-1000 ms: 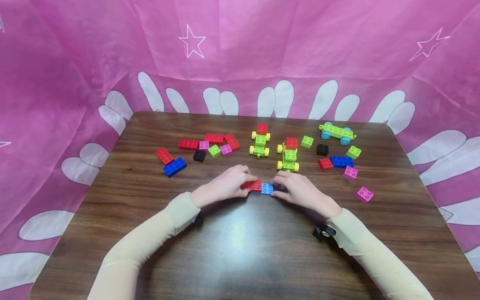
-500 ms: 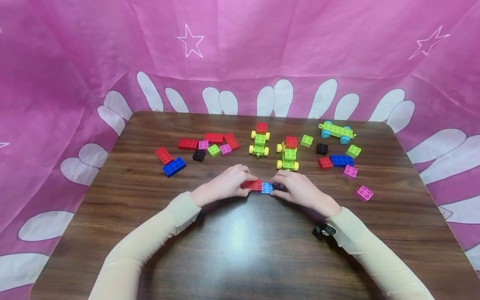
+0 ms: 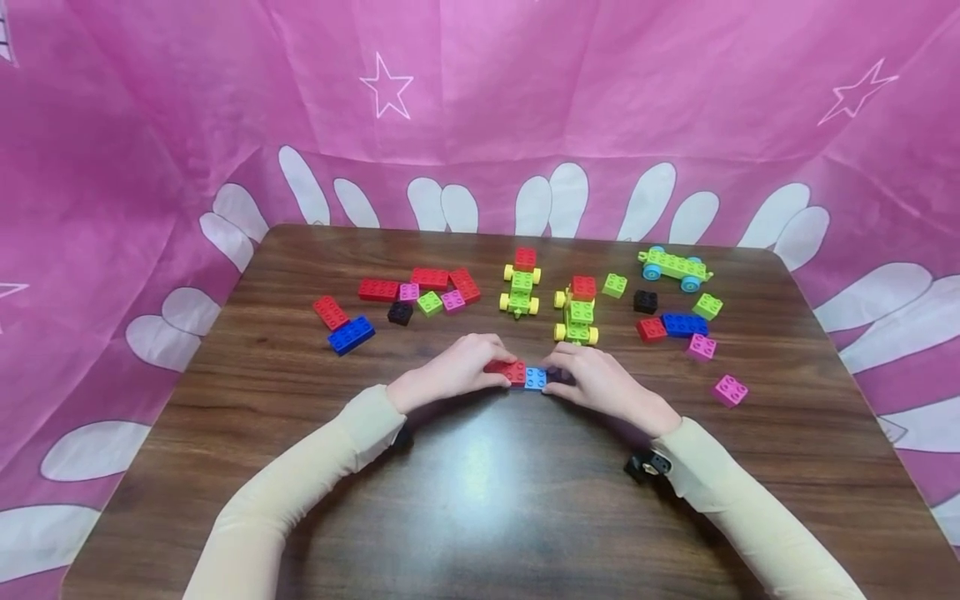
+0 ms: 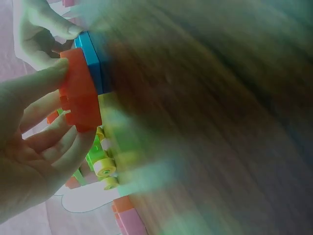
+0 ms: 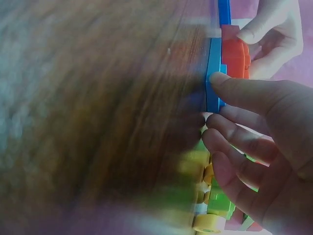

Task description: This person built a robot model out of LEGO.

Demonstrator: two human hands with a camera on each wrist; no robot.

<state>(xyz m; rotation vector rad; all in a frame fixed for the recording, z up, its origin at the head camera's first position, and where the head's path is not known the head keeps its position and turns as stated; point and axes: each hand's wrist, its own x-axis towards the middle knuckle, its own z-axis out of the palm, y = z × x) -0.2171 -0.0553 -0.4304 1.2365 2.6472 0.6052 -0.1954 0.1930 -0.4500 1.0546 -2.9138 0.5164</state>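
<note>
At the middle of the table, the left hand pinches a red brick seated on a light-blue brick, whose other end the right hand pinches. No writing is legible on either brick. Bare wood lies between them and the near edge, while loose bricks and a green wheeled model stand just behind.

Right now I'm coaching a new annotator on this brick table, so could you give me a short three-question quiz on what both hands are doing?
1. True or false: the left hand pinches the red plastic brick.
2. Which brick does the right hand grip? A) the light blue plastic brick B) a black one C) a pink one
3. Fill in: the red brick sits ___ the light blue one, as the right wrist view shows.

Key: 1 true; 2 A; 3 on top of.
</note>
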